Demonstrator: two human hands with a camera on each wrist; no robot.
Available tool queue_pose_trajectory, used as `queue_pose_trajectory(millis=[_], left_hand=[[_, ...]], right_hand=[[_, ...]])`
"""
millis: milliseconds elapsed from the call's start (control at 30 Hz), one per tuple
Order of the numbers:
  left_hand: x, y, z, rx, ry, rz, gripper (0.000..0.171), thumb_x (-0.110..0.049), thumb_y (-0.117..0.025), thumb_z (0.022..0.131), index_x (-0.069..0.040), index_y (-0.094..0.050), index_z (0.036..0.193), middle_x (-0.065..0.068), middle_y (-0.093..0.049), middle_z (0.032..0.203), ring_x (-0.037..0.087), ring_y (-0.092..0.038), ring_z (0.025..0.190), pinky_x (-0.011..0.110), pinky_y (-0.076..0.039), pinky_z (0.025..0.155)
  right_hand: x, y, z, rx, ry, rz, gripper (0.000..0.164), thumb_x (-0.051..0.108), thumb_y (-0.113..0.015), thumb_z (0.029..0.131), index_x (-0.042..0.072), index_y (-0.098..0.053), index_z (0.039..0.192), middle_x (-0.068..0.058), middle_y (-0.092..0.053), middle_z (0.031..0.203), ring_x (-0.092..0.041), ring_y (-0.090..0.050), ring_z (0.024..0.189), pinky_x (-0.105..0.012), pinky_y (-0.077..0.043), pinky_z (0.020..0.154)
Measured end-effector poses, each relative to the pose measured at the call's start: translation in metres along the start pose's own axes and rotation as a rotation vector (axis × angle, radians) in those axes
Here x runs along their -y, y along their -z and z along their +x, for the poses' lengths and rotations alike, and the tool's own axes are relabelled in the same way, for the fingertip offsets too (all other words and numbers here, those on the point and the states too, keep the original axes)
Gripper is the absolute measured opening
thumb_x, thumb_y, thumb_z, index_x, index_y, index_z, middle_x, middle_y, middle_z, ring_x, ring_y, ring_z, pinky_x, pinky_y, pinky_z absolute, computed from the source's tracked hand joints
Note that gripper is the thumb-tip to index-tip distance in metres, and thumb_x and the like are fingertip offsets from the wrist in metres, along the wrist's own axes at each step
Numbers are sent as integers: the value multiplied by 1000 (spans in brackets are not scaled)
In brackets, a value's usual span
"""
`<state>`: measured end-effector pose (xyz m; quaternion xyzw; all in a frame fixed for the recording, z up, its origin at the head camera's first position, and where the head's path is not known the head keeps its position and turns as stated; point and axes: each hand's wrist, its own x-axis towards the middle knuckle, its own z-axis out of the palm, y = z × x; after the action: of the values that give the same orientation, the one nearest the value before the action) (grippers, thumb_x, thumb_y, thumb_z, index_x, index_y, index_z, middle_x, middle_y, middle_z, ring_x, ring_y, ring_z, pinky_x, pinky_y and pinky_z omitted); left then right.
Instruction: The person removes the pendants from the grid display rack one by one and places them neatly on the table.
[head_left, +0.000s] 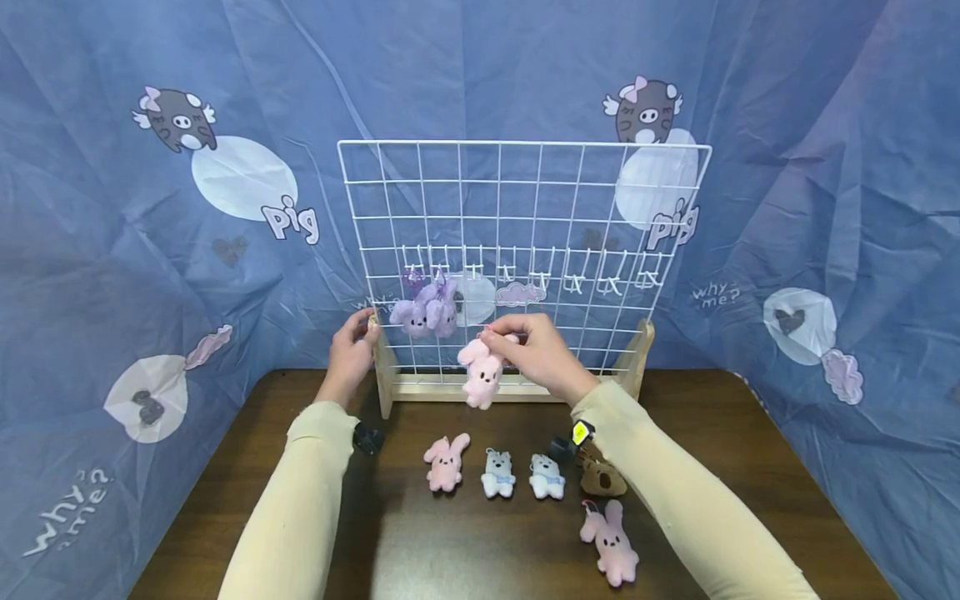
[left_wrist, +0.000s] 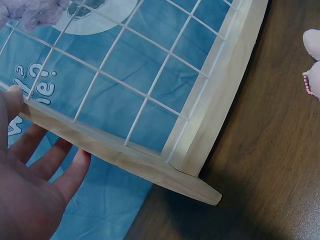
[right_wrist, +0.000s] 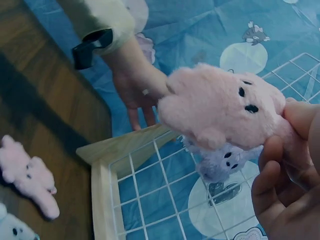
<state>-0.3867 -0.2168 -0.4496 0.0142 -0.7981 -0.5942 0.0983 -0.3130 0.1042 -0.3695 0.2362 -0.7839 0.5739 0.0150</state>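
Sleeves (head_left: pixel 296 492) frame what seems a hanging step: left hand (head_left: pixel 351 348) grips rack (left_wrist: pixel 125 160), right hand (head_left: pixel 542 354) pinches pink rabbit (head_left: pixel 482 377), whose loop (head_left: pixel 487 328) likely needs a hook (head_left: pixel 574 284).

Fuzzy plush bunny (right_wrist: pixel 215 105), wooden stand (left_wrist: pixel 125 158)

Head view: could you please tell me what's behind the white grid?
A blue printed backdrop shows through; parts behind the purple plush toys, held pink toy and right hand are hidden.

Blue pig-print cloth (head_left: pixel 517 75), brown table (head_left: pixel 450 550)
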Motion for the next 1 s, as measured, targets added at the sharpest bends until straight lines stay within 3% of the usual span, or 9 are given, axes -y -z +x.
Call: queue_pose_trajectory(millis=[200,733,1000], left_hand=[[1,-1,0,-4,7,-2,44,-21,-49,112,-15,-49,156,23,-53,152,32,-56,119,37,-52,85],[2,-1,-1,-16,-5,3,43,-20,-49,112,-14,-49,155,23,-55,150,31,-57,113,29,-50,76],[2,0,1,-13,-8,-7,43,-21,-49,112,-15,-50,155,23,-54,151,34,-56,118,40,-52,85]], right_hand=[[-5,7,-17,51,11,-68,17,17,-71,101,3,-81,106,-7,-76,94,-13,-60,68,-26,-54,62],[-41,28,-65,174,-41,-136,13,16,-70,103,9,-81,103,-4,-74,90,-16,-63,68,-26,-55,60],[-67,32,-88,275,-82,-149,15,18,-70,103,6,-80,104,-4,-73,89,-13,-66,71,-33,-60,65]])
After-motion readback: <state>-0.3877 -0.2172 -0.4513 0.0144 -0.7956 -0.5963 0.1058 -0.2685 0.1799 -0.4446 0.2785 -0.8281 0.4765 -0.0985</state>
